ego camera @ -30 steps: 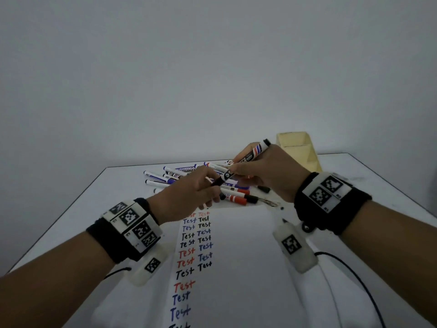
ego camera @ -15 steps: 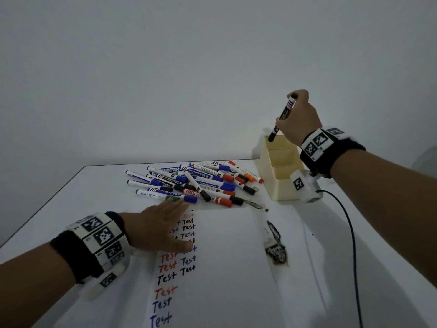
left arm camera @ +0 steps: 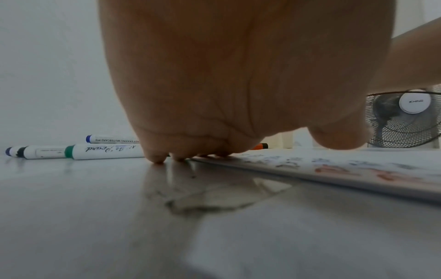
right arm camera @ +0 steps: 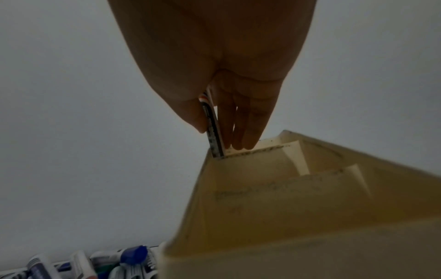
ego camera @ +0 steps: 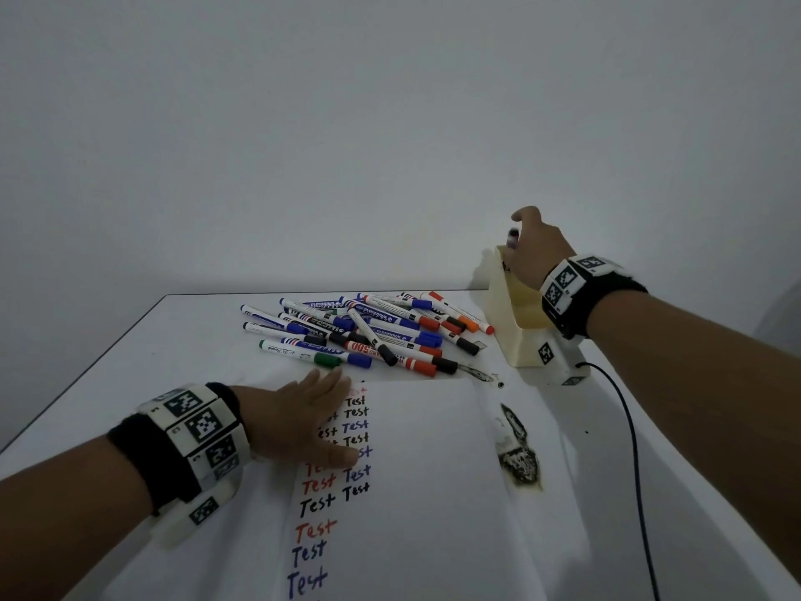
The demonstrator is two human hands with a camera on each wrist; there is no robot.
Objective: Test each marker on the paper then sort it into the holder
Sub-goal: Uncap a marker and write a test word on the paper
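The left hand (ego camera: 299, 420) is lying flat with straight fingers, gripping nothing, pressing the paper (ego camera: 433, 492) against the desk (ego camera: 182, 340) just in front of the marker pile (ego camera: 368, 331). The paper is carrying two columns of written "Test" marks, so several markers are judged already tested. The pile is lying left of the holder (ego camera: 513, 327), so most of the sorting is judged remaining. The right hand (ego camera: 535, 249) is pinching one marker (right arm camera: 213, 132) in its grip, lowering it upright into the holder's rearmost compartment.
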